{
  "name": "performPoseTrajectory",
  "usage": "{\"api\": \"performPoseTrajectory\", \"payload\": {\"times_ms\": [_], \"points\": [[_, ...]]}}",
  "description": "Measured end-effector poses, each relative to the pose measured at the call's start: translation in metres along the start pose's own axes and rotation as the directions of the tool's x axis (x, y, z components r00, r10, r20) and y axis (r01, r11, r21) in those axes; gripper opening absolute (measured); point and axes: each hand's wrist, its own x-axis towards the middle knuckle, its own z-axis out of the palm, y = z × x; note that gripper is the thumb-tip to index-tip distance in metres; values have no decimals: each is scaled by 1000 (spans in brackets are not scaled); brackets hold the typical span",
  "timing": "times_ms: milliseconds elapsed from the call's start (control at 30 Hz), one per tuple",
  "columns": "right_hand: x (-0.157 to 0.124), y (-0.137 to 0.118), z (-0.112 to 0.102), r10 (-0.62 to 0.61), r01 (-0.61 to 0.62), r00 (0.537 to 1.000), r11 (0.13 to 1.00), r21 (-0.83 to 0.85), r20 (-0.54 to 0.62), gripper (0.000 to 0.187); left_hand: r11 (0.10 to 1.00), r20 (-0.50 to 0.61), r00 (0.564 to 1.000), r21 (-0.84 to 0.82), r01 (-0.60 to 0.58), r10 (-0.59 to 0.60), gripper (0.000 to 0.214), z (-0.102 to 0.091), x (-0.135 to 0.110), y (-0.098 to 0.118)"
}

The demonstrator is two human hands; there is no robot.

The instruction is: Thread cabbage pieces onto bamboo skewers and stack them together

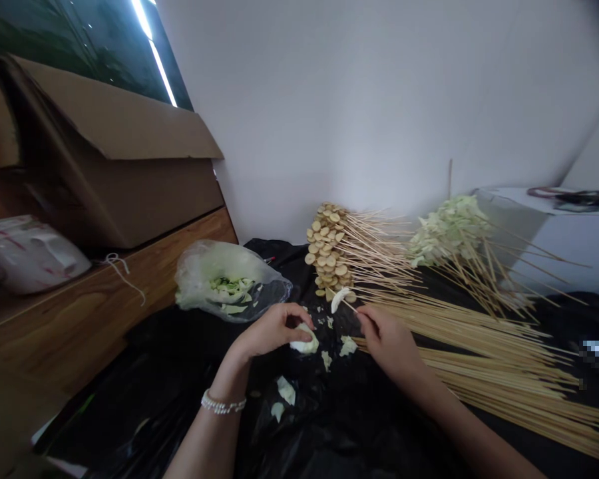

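My left hand [272,330], with a beaded bracelet at the wrist, has its fingers closed around a pale cabbage piece [305,342] low over the black plastic sheet [324,426]. Between the thumb and fingers of my right hand [390,340] is a thin wooden skewer, its tip pointing up and left. A folded white-green cabbage leaf [339,299] is threaded near that tip. Several loose cabbage scraps [286,390] lie on the plastic around my hands. Behind my left hand, a clear plastic bag [192,266] lies open with cut cabbage inside.
Skewered potato slices [327,246] are stacked by the wall. Skewered cabbage [454,229] leans beside a white box [514,199]. Bare wooden skewers [499,372] spread to the right. At left, a cardboard box [154,193] and white bag [34,256] rest on a wooden surface.
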Motion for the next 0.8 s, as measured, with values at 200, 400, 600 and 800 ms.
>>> {"api": "performPoseTrajectory", "payload": {"times_ms": [200, 400, 600, 800], "points": [[12, 11, -7, 218, -255, 965, 914, 315, 148, 25, 991, -334, 938, -66, -117, 89, 16, 4, 9, -4], [16, 5, -19, 279, -515, 850, 618, 594, 446, 40, 960, -412, 893, -122, -252, 182, 10, 35, 19, 6], [13, -3, -15, 272, -587, 806, 488, 646, 526, 48, 946, -411, 863, -3, -323, 293, 10, 65, 19, 13], [8, 1, -7, 197, -618, 772, 453, 642, 605, 53, 932, -427, 841, 11, -362, 332, 12, 74, 16, 16]]}}
